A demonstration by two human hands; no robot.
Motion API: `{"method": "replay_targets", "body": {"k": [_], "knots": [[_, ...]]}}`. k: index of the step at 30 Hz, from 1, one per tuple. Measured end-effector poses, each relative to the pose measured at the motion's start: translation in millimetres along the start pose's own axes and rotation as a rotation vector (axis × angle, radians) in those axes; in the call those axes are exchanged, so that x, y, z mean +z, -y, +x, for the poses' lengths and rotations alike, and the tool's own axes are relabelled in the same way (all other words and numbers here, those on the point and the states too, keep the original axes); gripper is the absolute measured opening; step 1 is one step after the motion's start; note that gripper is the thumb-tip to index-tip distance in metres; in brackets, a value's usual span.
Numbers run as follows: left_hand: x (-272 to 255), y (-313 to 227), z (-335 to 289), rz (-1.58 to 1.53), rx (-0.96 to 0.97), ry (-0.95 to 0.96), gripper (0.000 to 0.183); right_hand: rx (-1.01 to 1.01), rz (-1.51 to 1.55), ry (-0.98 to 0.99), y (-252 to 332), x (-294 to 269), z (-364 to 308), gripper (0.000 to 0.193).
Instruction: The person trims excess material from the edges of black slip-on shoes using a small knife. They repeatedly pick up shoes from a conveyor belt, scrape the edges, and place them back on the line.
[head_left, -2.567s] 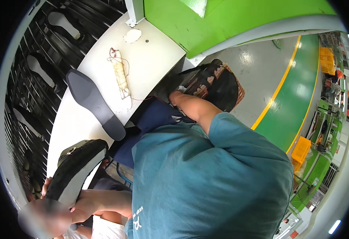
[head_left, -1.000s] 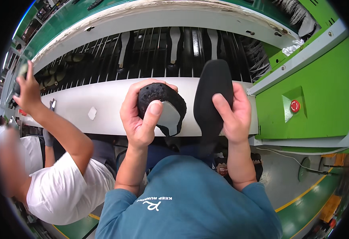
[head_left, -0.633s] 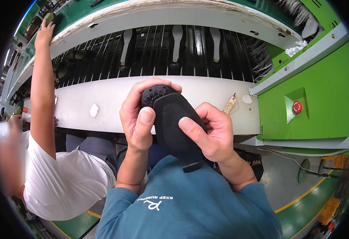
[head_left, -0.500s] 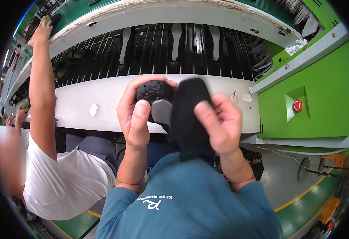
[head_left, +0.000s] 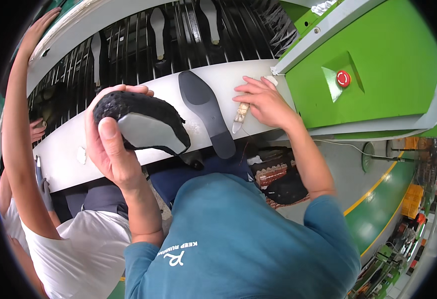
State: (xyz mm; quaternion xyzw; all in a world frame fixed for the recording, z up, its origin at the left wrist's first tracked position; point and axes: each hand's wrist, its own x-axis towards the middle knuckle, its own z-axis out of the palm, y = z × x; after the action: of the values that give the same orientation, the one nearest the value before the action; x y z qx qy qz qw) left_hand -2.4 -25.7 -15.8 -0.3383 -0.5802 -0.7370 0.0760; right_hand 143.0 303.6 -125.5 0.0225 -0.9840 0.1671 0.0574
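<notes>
My left hand [head_left: 113, 142] is closed around a black shoe upper [head_left: 143, 107], tilted so its underside with a smooth grey panel faces me. Flat on the white ledge between my hands lies a dark shoe sole [head_left: 204, 102], its near end reaching past the ledge edge. My right hand [head_left: 266, 102] has its fingers stretched out over a small blade-like tool with a wrapped handle [head_left: 242, 113]. Part of that handle is under the fingers; whether they touch it I cannot tell.
Beyond the white ledge [head_left: 166, 89], soles [head_left: 159, 35] lie on dark rollers [head_left: 128, 55]. A green machine housing with a red button [head_left: 343, 78] stands at the right. A co-worker's arm [head_left: 19, 124] stretches forward at the left. A white scrap [head_left: 81, 155] lies on the ledge.
The sole has left my right hand and now lies on the ledge. My right hand has moved right to the tool. The upper has moved left in my left hand, and the view has shifted right.
</notes>
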Motion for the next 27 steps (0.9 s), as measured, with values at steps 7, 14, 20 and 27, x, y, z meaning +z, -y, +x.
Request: {"method": "replay_targets", "body": {"k": [7, 14, 20, 27], "knots": [[9, -2, 4, -0.04, 0.027, 0.077, 0.039, 0.124, 0.099, 0.037, 8, -47, -13, 0.031], [4, 0, 4, -0.147, -0.006, 0.083, 0.039, -0.234, 1.291, -0.354, 120, -130, 24, 0.03], [5, -2, 4, -0.123, -0.003, 0.117, 0.042, -0.709, 1.485, -0.204, 188, -162, 98, 0.056], [-10, 3, 5, -0.03, 0.063, 0.043, 0.042, -0.483, 0.519, -0.179, 190, -154, 111, 0.029]]}}
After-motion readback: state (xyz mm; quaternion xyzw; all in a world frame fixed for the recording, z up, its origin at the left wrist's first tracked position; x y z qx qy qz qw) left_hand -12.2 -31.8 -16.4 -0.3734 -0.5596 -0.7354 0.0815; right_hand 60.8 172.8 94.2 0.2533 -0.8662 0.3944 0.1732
